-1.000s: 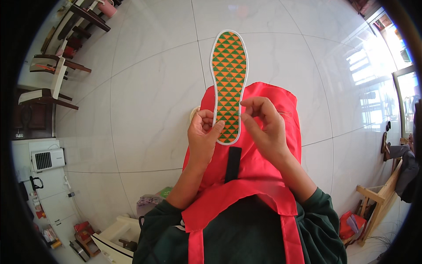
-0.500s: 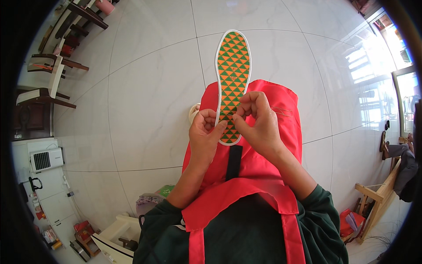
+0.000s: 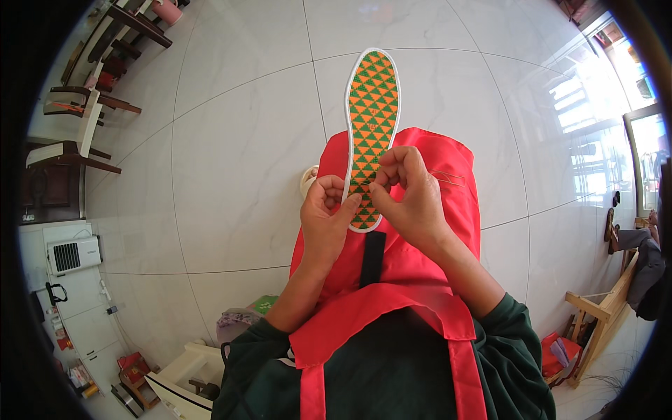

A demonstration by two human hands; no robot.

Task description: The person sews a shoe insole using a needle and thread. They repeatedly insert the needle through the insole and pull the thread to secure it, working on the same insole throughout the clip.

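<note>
A shoe insole [image 3: 373, 105] with green and orange triangles and a white rim is held over my lap, its toe end pointing away from me. My left hand [image 3: 327, 206] grips its left edge near the heel, thumb on top. Above the insole's right edge, the thumb and fingers of my right hand [image 3: 406, 189] are pinched together close to the patterned face. Whatever they pinch is too small to make out. A thin pale thread [image 3: 448, 178] trails beside the right hand over the red apron [image 3: 448, 231].
Pale floor tiles [image 3: 245, 140] surround me. Wooden chairs [image 3: 87, 119] stand far left, with a white heater-like appliance [image 3: 73, 254] below them. At lower right are a wooden bench frame [image 3: 602, 315], a red bag [image 3: 560, 353] and another person's grey-trousered leg [image 3: 640, 266].
The insole's toe end has shifted very slightly to the right. Both hands keep nearly the same place and grip.
</note>
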